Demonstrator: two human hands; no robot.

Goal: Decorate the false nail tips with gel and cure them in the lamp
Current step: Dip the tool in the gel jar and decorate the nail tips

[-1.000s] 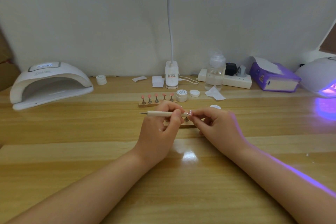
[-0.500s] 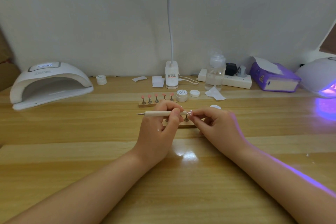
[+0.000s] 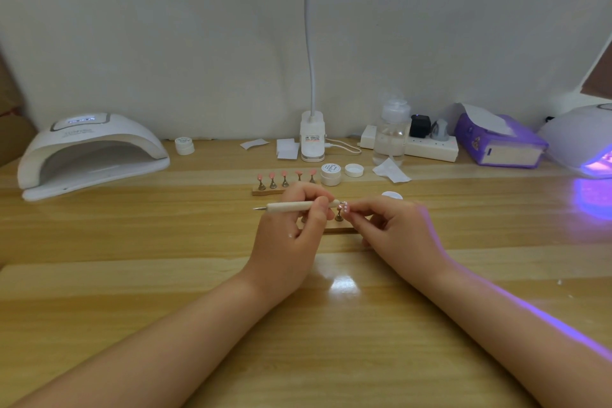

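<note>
My left hand point(image 3: 291, 225) grips a wooden dotting tool point(image 3: 291, 206) that lies level, its metal point aimed left. My right hand point(image 3: 394, 228) pinches a pink nail tip point(image 3: 343, 208) with white dots, on a small metal stand. Both hands hover over a wooden holder strip point(image 3: 341, 230), mostly hidden by them. Behind stands a second wooden strip point(image 3: 265, 190) with several pink nail tips on stands. An open white gel jar point(image 3: 330, 173) and its lid point(image 3: 354, 170) sit beside it. A white curing lamp point(image 3: 89, 152) stands far left.
A second curing lamp point(image 3: 583, 142) glows purple at the far right. Along the back wall are a desk lamp base point(image 3: 312, 137), a clear pump bottle point(image 3: 392, 132), a power strip point(image 3: 430, 149), a purple tissue box point(image 3: 496, 142), a small white jar point(image 3: 184, 145) and paper wipes point(image 3: 390, 170).
The dotting tool has slid a little to the left in my left hand. My right hand holds the dotted nail tip in nearly the same place.
</note>
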